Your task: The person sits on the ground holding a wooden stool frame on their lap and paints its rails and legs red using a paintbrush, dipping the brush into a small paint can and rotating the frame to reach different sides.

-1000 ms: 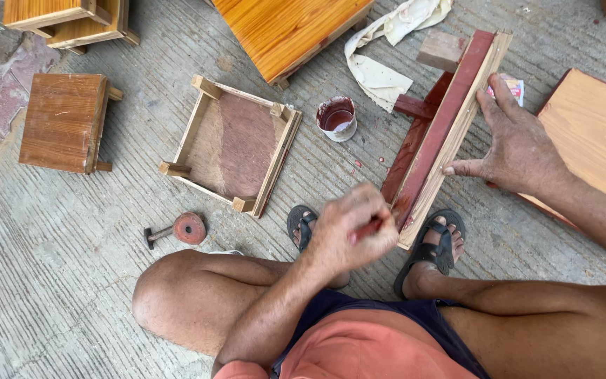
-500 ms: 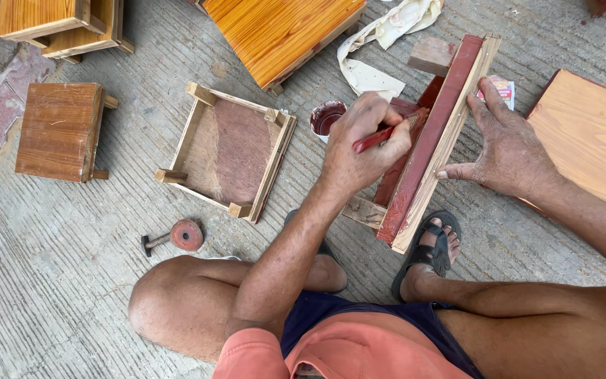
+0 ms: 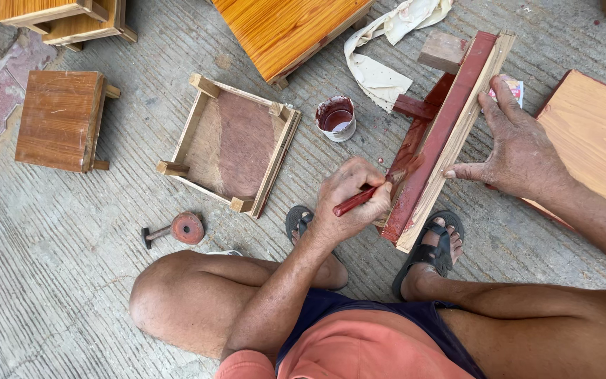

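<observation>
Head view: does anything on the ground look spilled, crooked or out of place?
No spill shows. One small stool lies upside down, legs up, its underside only partly stained. A crumpled cloth sprawls beside the paint cup.

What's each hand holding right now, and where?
Left hand grips a red-handled paintbrush by its handle; right hand presses the red-painted wooden frame's unpainted edge.

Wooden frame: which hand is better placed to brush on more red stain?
Probably the left hand: it already holds the brush against the wooden frame, beside the stain cup. The right hand is pressed flat, steadying it.
</observation>
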{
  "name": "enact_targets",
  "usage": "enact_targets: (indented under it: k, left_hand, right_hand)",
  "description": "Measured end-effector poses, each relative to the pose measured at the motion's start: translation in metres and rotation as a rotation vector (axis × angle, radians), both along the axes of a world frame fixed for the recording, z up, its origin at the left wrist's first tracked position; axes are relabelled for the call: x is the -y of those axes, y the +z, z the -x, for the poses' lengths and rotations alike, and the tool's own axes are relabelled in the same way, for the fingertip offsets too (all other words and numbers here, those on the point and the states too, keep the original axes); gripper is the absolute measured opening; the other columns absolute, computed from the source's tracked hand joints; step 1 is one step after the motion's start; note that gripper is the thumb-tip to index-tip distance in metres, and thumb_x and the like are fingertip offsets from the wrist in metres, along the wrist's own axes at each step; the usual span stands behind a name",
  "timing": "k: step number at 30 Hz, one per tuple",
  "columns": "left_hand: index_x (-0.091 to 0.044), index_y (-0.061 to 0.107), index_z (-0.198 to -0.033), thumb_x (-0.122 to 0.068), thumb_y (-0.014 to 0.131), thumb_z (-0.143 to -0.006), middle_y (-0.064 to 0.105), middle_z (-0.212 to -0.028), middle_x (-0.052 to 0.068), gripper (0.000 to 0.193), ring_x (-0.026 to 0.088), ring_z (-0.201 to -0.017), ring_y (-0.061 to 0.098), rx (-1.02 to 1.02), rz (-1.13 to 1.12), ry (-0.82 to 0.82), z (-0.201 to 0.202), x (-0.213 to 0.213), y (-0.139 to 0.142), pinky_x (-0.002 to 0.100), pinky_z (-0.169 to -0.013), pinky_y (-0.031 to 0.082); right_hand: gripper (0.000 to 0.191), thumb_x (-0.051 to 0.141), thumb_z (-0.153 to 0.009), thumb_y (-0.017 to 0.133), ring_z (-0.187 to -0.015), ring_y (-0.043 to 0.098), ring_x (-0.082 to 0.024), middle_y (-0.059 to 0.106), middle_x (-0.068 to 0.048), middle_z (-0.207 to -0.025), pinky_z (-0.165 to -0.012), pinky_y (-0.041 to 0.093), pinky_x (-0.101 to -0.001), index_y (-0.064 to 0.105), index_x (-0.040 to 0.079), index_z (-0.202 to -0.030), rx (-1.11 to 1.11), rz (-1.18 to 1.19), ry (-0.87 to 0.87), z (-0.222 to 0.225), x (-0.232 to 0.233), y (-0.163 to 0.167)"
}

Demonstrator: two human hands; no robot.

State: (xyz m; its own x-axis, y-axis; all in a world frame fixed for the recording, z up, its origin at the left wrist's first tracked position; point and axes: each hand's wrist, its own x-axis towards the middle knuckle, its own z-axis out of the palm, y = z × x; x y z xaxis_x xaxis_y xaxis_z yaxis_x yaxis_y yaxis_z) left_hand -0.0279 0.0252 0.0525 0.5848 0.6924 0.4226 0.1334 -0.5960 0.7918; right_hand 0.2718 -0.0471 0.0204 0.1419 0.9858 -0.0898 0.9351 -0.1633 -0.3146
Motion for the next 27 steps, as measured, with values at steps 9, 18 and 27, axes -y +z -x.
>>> enact_targets:
  k: [9,18,27]
  left_hand:
    - [-0.008,0.061,-0.09,-0.003,0.079,-0.086,0.068,-0.09,0.007,0.02,0.021,-0.089,0.071,0.024,0.014,0.007,0.003,0.006,0.002,0.036,-0.076,0.062]
    - [-0.006,0.065,-0.093,-0.009,0.077,-0.088,0.067,-0.095,0.008,0.013,0.019,-0.09,0.07,0.035,0.064,0.01,-0.002,0.002,-0.001,0.035,-0.076,0.061]
    - [-0.007,0.068,-0.086,-0.012,0.08,-0.086,0.067,-0.088,0.002,0.014,0.013,-0.083,0.067,-0.033,0.202,0.082,-0.003,-0.028,-0.005,0.029,-0.073,0.056]
  right_hand:
    - [0.142,0.077,-0.055,0.077,-0.152,0.022,-0.04,0.009,-0.022,-0.17,-0.119,0.03,-0.0478,0.022,0.001,-0.161,0.015,0.039,-0.005,-0.002,0.0,-0.001]
    - [0.141,0.076,-0.054,0.077,-0.153,0.025,-0.04,0.012,-0.023,-0.17,-0.119,0.033,-0.0478,0.025,-0.002,-0.159,0.044,-0.004,0.011,-0.003,0.001,0.0]
    - [0.14,0.075,-0.055,0.077,-0.152,0.024,-0.04,0.01,-0.021,-0.169,-0.119,0.032,-0.048,0.022,0.003,-0.161,0.057,0.033,-0.001,-0.003,0.002,0.0]
